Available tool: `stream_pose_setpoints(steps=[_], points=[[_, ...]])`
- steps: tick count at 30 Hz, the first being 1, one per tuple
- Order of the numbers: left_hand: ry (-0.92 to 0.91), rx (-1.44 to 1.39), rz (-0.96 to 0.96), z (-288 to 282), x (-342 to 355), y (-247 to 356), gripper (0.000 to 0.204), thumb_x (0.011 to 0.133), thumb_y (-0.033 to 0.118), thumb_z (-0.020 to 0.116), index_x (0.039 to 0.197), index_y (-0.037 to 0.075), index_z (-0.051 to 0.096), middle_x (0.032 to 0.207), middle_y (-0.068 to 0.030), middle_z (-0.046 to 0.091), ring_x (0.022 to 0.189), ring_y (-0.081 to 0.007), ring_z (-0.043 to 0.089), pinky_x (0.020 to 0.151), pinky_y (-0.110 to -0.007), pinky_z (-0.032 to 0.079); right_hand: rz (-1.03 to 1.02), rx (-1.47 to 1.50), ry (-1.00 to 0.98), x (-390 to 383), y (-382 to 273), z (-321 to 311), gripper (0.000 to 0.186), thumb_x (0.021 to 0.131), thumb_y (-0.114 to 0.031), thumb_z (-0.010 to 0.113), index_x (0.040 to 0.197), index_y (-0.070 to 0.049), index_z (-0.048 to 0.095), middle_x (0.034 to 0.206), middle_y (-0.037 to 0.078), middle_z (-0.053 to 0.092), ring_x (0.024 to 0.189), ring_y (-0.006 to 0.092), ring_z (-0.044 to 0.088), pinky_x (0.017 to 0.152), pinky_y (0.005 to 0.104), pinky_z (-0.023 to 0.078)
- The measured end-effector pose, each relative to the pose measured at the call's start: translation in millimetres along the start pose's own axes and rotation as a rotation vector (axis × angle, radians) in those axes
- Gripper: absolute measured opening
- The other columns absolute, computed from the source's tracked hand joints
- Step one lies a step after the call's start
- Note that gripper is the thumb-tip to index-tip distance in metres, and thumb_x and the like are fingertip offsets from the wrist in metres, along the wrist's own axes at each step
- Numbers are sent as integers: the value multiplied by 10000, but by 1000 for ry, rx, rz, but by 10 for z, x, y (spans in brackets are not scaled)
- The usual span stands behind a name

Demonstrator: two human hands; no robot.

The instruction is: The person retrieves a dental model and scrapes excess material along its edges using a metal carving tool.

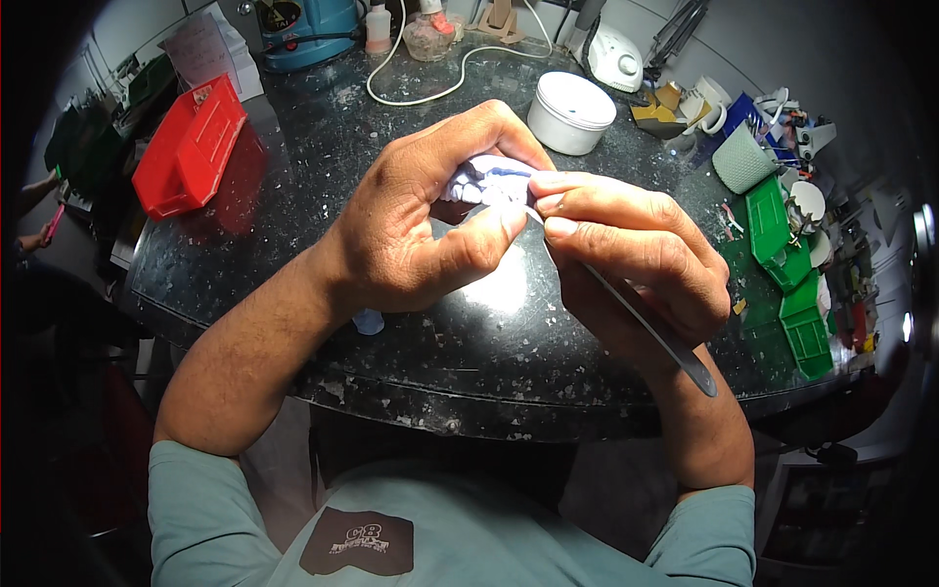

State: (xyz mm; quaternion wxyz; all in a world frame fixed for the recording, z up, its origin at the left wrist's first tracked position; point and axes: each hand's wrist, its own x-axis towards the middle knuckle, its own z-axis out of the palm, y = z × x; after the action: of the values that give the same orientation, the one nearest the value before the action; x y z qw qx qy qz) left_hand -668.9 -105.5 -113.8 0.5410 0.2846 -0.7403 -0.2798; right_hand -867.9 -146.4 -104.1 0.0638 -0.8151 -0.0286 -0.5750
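Note:
My left hand [421, 215] is curled round a small, lumpy, whitish-violet piece that looks like a dental cast [481, 180], held above the dark bench. The fingers cover much of it. In my right hand [641, 245] is a slim metal spatula [650, 328], pinched near its working end. Its flat, rounded other end slants down toward my right forearm. The fingertips of both hands meet at the cast's right side, where the spatula's tip is mostly hidden. A small pale blue piece [369, 321] lies on the bench below my left wrist.
The speckled black bench [391, 391] carries a red bin [191, 147] at left and a round white tub [572, 112] behind my right hand. Green bins [773, 235] and clutter line the right side. A white cable [460, 78] loops at the back. Another person's hand [34, 240] shows far left.

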Motion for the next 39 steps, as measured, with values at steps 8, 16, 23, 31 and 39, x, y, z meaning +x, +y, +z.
stream_pose_setpoints(steps=[8, 16, 23, 31, 39], points=[[-44, 45, -24, -16, -5, -6, 315, 860, 191, 580, 1097, -16, 594, 953, -77, 608, 878, -122, 582, 791, -277, 469, 29, 1, -32, 12, -19, -32, 234, 710, 131, 767, 916, 27, 733, 919, 147, 735, 854, 254, 746, 771, 320, 615], [19, 8, 44, 15, 0, -13, 268, 866, 204, 617, 1037, -2, 613, 861, -54, 590, 779, -102, 568, 688, -262, 464, 9, -34, -20, 12, -27, -20, 227, 725, 122, 770, 923, 19, 728, 927, 145, 735, 865, 249, 745, 764, 316, 614], [-59, 83, -125, -14, 6, 98, 463, 778, 278, 591, 1137, -13, 568, 1041, -87, 591, 982, -145, 583, 874, -295, 469, 2, -12, -68, 4, -27, -51, 241, 802, 109, 771, 971, 6, 633, 974, 181, 725, 931, 320, 750, 798, 381, 629], [-57, 86, -181, -13, 6, 123, 463, 763, 261, 582, 1138, -10, 568, 1041, -86, 586, 980, -148, 581, 874, -297, 467, 11, -11, -4, -14, -12, -3, 253, 717, 139, 756, 939, 23, 727, 929, 147, 732, 860, 250, 742, 759, 317, 613], [-43, 88, -116, 2, 4, 70, 447, 771, 243, 573, 1135, -18, 561, 1051, -98, 594, 994, -154, 582, 897, -310, 470, 14, -5, 17, -17, -9, 5, 269, 709, 144, 753, 944, 19, 723, 935, 150, 727, 877, 255, 741, 757, 319, 610]])
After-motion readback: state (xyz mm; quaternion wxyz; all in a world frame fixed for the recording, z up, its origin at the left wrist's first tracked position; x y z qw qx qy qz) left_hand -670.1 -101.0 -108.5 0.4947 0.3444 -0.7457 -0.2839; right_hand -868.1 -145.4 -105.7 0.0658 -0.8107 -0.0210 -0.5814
